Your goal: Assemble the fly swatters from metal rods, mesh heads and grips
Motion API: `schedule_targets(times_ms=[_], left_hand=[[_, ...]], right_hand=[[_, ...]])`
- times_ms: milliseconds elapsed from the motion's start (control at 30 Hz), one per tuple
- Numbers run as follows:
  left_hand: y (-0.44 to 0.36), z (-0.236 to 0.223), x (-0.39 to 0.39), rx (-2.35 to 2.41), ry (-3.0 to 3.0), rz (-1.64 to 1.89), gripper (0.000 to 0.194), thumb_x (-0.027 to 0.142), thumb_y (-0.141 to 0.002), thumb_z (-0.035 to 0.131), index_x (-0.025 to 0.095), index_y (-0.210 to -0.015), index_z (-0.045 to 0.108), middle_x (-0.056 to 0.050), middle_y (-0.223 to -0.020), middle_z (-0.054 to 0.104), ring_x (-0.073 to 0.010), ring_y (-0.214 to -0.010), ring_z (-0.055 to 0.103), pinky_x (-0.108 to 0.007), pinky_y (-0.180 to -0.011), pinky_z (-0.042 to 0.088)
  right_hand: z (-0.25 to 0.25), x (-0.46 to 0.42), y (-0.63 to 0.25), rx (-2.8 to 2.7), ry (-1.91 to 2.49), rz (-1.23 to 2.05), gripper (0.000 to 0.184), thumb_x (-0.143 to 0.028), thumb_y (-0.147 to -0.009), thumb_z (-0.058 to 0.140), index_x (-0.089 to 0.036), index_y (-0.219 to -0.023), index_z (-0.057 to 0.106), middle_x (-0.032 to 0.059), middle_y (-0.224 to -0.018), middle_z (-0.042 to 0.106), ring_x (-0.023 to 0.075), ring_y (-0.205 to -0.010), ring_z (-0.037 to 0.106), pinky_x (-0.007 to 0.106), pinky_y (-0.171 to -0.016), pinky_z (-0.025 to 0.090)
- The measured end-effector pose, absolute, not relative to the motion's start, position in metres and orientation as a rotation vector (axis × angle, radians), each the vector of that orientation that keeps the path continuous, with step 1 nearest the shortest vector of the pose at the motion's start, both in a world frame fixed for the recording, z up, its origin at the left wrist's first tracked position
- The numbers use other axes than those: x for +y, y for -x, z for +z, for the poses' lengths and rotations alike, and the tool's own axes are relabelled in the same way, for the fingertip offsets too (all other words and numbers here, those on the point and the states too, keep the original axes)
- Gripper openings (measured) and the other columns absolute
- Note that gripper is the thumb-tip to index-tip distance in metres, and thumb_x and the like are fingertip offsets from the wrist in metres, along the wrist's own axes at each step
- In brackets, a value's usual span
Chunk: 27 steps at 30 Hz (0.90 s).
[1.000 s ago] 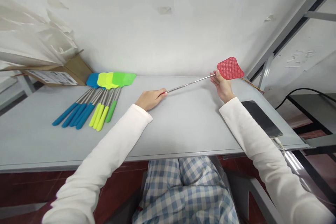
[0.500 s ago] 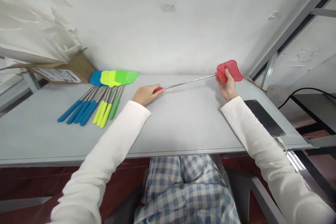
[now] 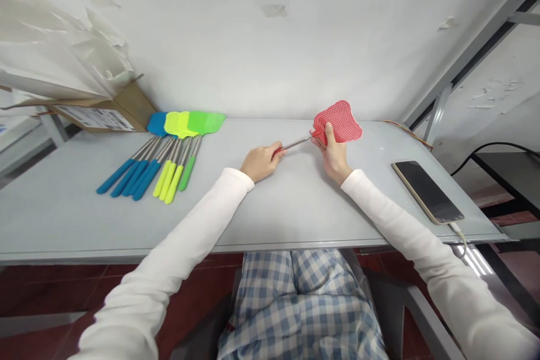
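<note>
I hold a red fly swatter (image 3: pixel 340 122) with a telescopic metal rod over the grey table (image 3: pixel 295 202). My left hand (image 3: pixel 260 161) is closed around its red handle, of which only the tip shows. My right hand (image 3: pixel 333 149) pinches the base of the red mesh head, thumb on top. The rod between my hands is short, pushed in. Both hands hover just above the middle of the table.
A row of several fly swatters (image 3: pixel 162 152) with blue, yellow and green handles lies at the left. A cardboard box (image 3: pixel 99 112) sits at the far left by the wall. A phone (image 3: pixel 428 191) with a cable lies at the right edge.
The rod has collapsed: my right hand brought the red head leftwards toward my left hand, and the long rod is now short.
</note>
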<state>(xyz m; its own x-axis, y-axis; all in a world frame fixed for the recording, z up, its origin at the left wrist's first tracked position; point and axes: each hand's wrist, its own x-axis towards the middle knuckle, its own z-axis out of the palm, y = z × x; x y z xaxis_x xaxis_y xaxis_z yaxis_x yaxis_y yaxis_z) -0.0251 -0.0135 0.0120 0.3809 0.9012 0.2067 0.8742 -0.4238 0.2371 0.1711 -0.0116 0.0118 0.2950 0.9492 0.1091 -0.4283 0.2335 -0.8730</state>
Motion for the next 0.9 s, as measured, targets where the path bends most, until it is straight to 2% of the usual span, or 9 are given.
schedule_targets(times_ms=[300,500,900], left_hand=[[0.025,0.013,-0.017,1.744,-2.530,0.459,0.045,0.049,-0.098,0.028,0.023,-0.107,0.062,-0.007,-0.087,0.074,-0.0232,-0.082,0.069,-0.030,-0.067,0.041],[0.002,0.017,-0.031,1.604,-2.539,0.579,0.037,0.041,-0.100,0.029,0.022,-0.121,0.053,-0.006,-0.101,0.073,-0.0210,-0.089,0.069,-0.028,-0.070,0.042],[-0.003,0.016,-0.024,1.770,-2.562,0.361,0.046,0.048,-0.101,0.021,0.022,-0.118,0.054,-0.011,-0.107,0.071,-0.0236,-0.095,0.068,-0.028,-0.070,0.043]], right_hand=[[0.012,-0.019,-0.170,-0.799,0.856,1.165,0.042,-0.058,-0.077,0.067,-0.024,-0.103,0.064,0.0047,-0.122,0.068,0.0211,-0.116,0.065,0.036,-0.099,0.052],[0.016,-0.023,-0.165,-0.909,0.826,1.387,0.047,-0.064,-0.080,0.061,-0.024,-0.104,0.069,0.0058,-0.110,0.074,0.0210,-0.119,0.063,0.038,-0.106,0.048],[0.009,-0.024,-0.159,-0.955,0.729,1.515,0.028,-0.046,-0.083,0.068,-0.027,-0.104,0.069,0.0030,-0.125,0.069,0.0188,-0.127,0.057,0.042,-0.114,0.040]])
